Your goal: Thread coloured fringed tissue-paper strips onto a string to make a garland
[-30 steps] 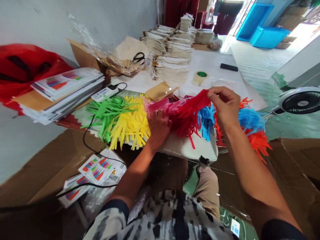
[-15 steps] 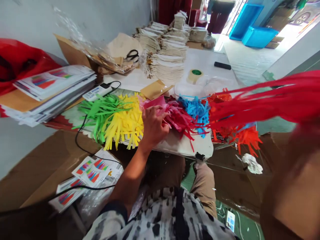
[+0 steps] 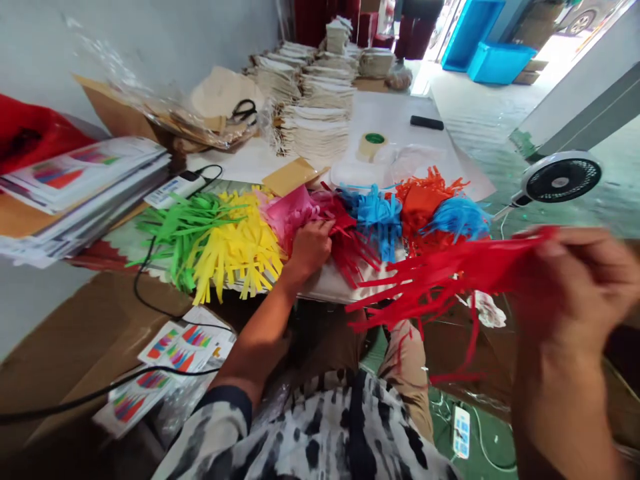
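Observation:
My right hand (image 3: 583,287), off the table's right side, is closed around the top of a red tissue-paper fringe (image 3: 465,273). Its loose strips hang leftward over my knee, somewhat blurred. On the table, my left hand (image 3: 313,247) has curled fingers on a crimson paper fringe (image 3: 353,243), gripping its near left end. Left of that hand lie a pink paper fringe (image 3: 286,213), a yellow one (image 3: 245,247) and a green one (image 3: 187,223). To its right are a blue fringe (image 3: 375,212), an orange-red one (image 3: 423,203) and another blue bunch (image 3: 460,218).
A tape roll (image 3: 373,147) and a black bar-shaped object (image 3: 427,123) lie farther back. Stacked off-white bundles (image 3: 315,130), scissors (image 3: 244,111) and printed packs (image 3: 85,180) line the left and back. A fan (image 3: 563,177) stands right; a cable (image 3: 150,370) crosses lower left.
The red fringe has swung down and towards me in my right hand, bringing the fan into view. My left hand has shifted from the pink fringe onto the crimson one.

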The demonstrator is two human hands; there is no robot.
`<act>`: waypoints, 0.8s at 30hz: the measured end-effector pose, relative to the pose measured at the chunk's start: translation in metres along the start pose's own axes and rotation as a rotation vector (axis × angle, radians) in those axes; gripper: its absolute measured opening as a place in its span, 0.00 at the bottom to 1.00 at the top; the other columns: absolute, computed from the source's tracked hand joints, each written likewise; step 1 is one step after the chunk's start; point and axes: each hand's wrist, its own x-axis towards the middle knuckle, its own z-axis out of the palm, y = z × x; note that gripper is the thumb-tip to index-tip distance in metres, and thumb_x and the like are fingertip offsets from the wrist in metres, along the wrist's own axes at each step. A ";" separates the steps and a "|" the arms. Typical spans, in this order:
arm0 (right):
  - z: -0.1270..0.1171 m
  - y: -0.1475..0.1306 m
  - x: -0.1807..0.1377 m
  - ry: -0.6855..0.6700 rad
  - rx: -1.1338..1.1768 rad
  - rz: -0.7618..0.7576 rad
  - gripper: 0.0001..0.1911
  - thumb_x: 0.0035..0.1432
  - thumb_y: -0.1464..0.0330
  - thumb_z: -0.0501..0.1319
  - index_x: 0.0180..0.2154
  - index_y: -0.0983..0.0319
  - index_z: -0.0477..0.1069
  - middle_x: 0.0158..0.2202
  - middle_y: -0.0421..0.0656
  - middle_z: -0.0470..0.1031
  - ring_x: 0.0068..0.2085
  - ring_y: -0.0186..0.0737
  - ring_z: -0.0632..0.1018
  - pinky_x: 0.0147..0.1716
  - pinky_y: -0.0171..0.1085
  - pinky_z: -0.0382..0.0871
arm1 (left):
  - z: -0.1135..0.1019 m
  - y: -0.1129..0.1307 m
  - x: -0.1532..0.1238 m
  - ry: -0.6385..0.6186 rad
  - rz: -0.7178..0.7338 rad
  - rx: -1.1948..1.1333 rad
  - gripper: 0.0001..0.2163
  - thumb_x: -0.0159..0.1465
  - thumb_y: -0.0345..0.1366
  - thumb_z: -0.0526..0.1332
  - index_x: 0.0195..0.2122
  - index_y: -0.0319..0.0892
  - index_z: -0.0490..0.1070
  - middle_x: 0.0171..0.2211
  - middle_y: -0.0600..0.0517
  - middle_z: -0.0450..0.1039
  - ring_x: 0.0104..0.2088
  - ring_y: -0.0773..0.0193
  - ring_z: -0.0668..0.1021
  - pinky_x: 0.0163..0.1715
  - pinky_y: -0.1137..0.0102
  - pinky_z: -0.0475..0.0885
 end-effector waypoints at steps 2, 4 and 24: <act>0.006 0.001 -0.014 -0.039 0.074 0.118 0.04 0.57 0.61 0.73 0.35 0.52 0.82 0.37 0.44 0.81 0.39 0.48 0.81 0.46 0.52 0.74 | -0.008 -0.005 0.004 -0.018 -0.018 0.019 0.27 0.65 0.25 0.56 0.66 0.40 0.72 0.60 0.40 0.77 0.59 0.49 0.78 0.59 0.56 0.73; 0.011 0.005 -0.024 -0.148 0.084 0.229 0.04 0.56 0.61 0.73 0.34 0.53 0.82 0.37 0.43 0.82 0.40 0.47 0.81 0.47 0.49 0.75 | -0.021 0.003 -0.002 0.006 0.042 -0.017 0.27 0.62 0.24 0.59 0.63 0.41 0.75 0.61 0.43 0.77 0.62 0.48 0.76 0.62 0.55 0.71; -0.023 -0.008 -0.064 -0.567 0.109 0.281 0.22 0.69 0.47 0.60 0.54 0.52 0.78 0.52 0.45 0.82 0.52 0.49 0.81 0.52 0.47 0.76 | -0.073 0.158 -0.051 -0.402 0.252 -1.343 0.07 0.67 0.37 0.66 0.35 0.42 0.69 0.30 0.55 0.72 0.29 0.69 0.73 0.33 0.72 0.70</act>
